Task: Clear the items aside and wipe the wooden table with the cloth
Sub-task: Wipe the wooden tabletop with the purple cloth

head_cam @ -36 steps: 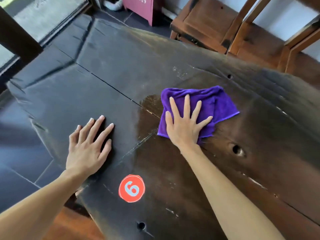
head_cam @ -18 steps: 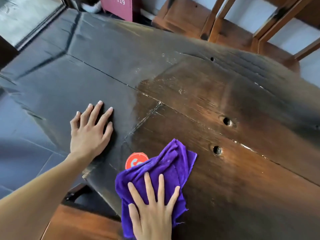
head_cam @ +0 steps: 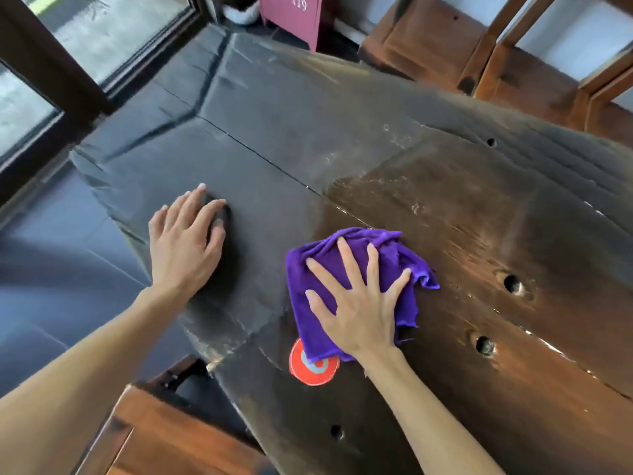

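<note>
- The dark, rough-grained wooden table [head_cam: 445,207] fills most of the view; its surface shows several small round holes, and a thin straight crack runs across it
- The crumpled purple microfibre cloth [head_cam: 346,269] lies on the surface just past the round orange sticker with a pale blue figure [head_cam: 313,366]; the cloth's near edge covers the top of that sticker
- The right hand [head_cam: 359,303] lies palm-down on the cloth; its fingers [head_cam: 373,265] are straight and spread wide, pressing the fabric flat; nothing is gripped or pinched
- The left hand [head_cam: 185,241] rests on the bare surface, well to the left of the sticker and apart from the cloth; its fingers are extended and close together, holding nothing
- Beyond the sticker, at the far side of the table, stand brown wooden chairs [head_cam: 513,63] and a dark red cabinet with pale numerals [head_cam: 294,15]; left of the sticker, past the table's edge, is dark tiled floor [head_cam: 51,269]
</note>
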`<act>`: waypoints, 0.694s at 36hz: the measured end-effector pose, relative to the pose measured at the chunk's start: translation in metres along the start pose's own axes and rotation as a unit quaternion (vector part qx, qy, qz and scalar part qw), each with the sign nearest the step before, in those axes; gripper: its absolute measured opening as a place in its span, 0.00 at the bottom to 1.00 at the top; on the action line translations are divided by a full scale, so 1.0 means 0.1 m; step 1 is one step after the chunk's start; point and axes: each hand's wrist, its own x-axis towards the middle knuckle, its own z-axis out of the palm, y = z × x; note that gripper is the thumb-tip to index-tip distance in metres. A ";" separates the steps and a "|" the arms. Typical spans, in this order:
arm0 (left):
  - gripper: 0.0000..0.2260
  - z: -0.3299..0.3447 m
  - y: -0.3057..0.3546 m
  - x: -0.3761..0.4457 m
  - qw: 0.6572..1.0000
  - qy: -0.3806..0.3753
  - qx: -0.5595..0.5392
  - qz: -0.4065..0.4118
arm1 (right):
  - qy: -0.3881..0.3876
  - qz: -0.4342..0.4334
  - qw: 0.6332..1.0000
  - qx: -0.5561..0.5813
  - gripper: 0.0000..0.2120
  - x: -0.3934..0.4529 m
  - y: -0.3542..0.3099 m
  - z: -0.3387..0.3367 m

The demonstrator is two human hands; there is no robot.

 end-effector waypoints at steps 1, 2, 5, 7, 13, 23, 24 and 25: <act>0.20 -0.01 -0.04 0.13 1.000 -0.015 0.017 -0.010 | 0.009 0.001 1.000 -0.003 0.26 0.17 0.06 -0.03; 0.21 -0.02 -0.08 0.24 0.999 -0.031 0.030 -0.021 | 0.019 0.005 1.000 -0.003 0.26 0.35 0.13 -0.07; 0.25 0.02 -0.17 0.48 0.994 -0.065 0.064 -0.062 | 0.046 0.031 0.998 -0.001 0.26 0.89 0.32 -0.18; 0.26 0.07 -0.19 0.53 0.991 -0.068 0.086 -0.074 | 0.057 0.050 0.997 0.004 0.26 1.23 0.43 -0.27; 0.25 0.07 -0.20 0.55 0.991 -0.070 0.085 -0.074 | 0.046 0.052 0.998 0.005 0.26 2.15 0.78 -0.59; 0.25 0.06 -0.19 0.55 0.990 -0.078 0.092 -0.079 | 0.058 0.062 0.996 -0.016 0.27 3.10 1.11 -0.90; 0.25 0.06 -0.19 0.55 0.989 -0.078 0.094 -0.078 | 0.060 0.065 0.996 -0.018 0.27 3.12 1.10 -0.89; 0.25 0.06 -0.19 0.56 0.989 -0.080 0.096 -0.076 | 0.062 0.068 0.996 -0.020 0.27 3.12 1.10 -0.88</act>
